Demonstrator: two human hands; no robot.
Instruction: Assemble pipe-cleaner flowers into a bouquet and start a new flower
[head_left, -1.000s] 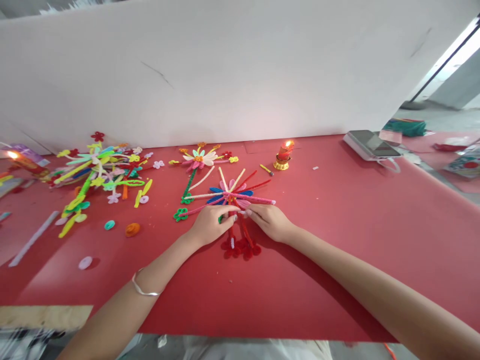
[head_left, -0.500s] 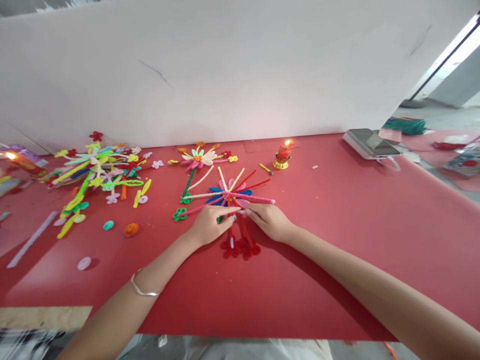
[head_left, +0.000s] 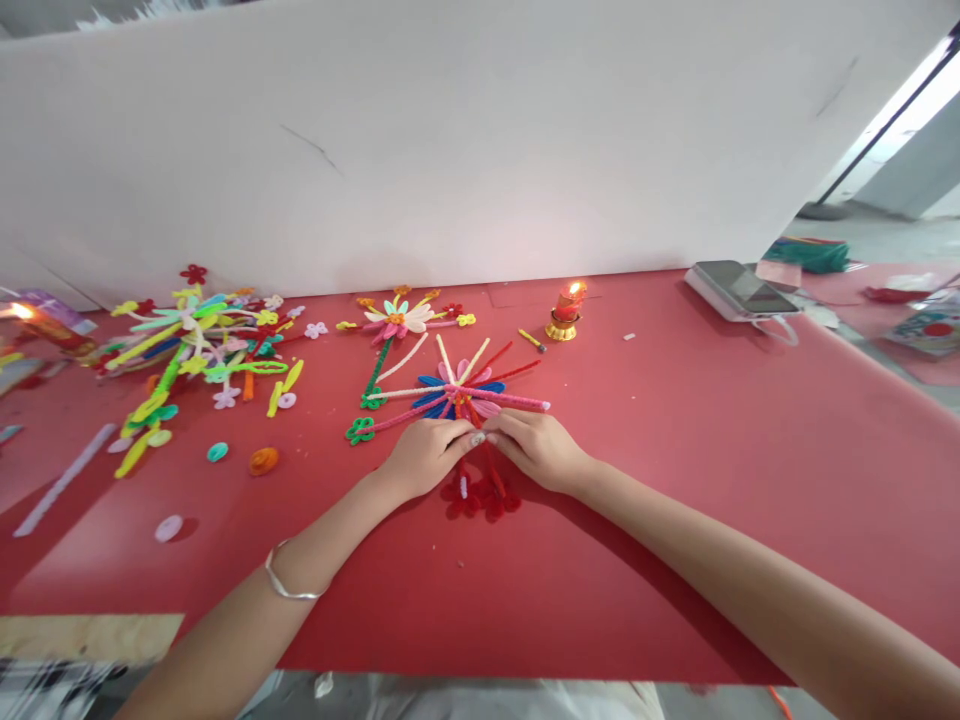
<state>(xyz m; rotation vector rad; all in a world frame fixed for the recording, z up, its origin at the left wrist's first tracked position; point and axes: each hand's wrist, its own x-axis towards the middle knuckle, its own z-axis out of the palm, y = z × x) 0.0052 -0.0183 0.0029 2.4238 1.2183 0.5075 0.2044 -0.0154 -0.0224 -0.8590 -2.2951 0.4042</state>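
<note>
A pipe-cleaner flower (head_left: 459, 390) with blue, pink, white and red stems fanned out lies on the red table (head_left: 675, 480). My left hand (head_left: 427, 455) and my right hand (head_left: 536, 447) meet just below its centre, fingers pinched together on the bundle of stems. Red looped petals (head_left: 480, 497) poke out beneath my hands. A silver bracelet (head_left: 289, 585) circles my left wrist.
A lit red candle in a gold holder (head_left: 566, 310) burns behind the flower. A finished flower (head_left: 397, 320) lies to its left, and a heap of coloured pipe-cleaner pieces (head_left: 199, 345) at far left. A phone on a white box (head_left: 739, 290) sits at the back right. A white wall stands behind.
My hands have closed in on each other over the stems, fingertips now touching. The flower has stayed in place.
</note>
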